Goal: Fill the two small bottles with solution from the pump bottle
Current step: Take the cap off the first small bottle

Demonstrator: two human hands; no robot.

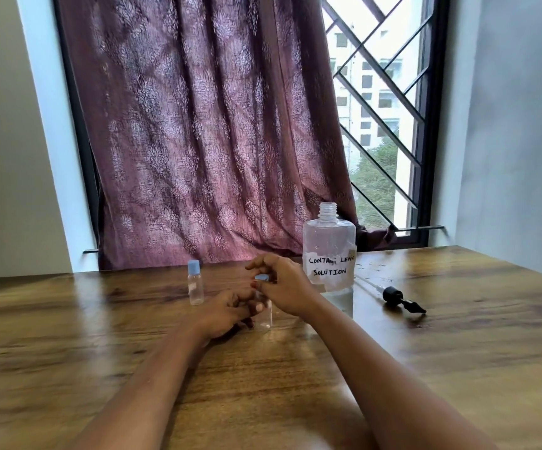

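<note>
Open tabletop (pixel 68 345) lies left; pump bottle (pixel 329 254) and pump head (pixel 402 301) block right.

head view, forward-down, seemingly close

One readable text. Pump bottle (pixel 329 237), clear plastic, stands toward the far edge of the surface (pixel 457 352), right of centre. White paper label (pixel 329 269) on its front face, edges ragged, paper creased. Hand-lettered, black capitals, two lines, both slanting slightly

- Upper line: "CONTA" plain; the letter or two after it are lost in a crease; then "LEN", with the end of the word running round the bottle's right side, out of sight
- Lower line: "SOLUTION", whole and clear, starting a little right of the upper line's start
</note>
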